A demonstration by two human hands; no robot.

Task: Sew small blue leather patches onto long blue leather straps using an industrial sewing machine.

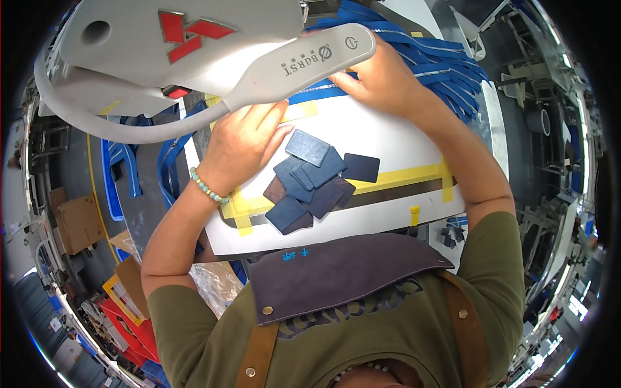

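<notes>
My left hand [252, 139] lies left of centre beside the lamp arm, fingers stretched toward a blue zipper tape [312, 90], thumb apart; its fingertips are partly hidden. My right hand [378, 81] is higher, its thumb at the tape and its other fingertips hidden behind the grey lamp arm [272, 68]. The grey machine head [136, 45], with red trim, stands above. A pile of flat blue and dark rounded-corner pieces [319, 161] lies on the white board [407, 145], below and between my hands.
Many blue zipper strips [440, 71] lie behind my right hand. More hang at a blue bin [111, 187] on the left. Yellow tape [401, 173] crosses the board. Cardboard [79, 220] and red crates [126, 330] are at lower left; a bucket [538, 121] is on the right.
</notes>
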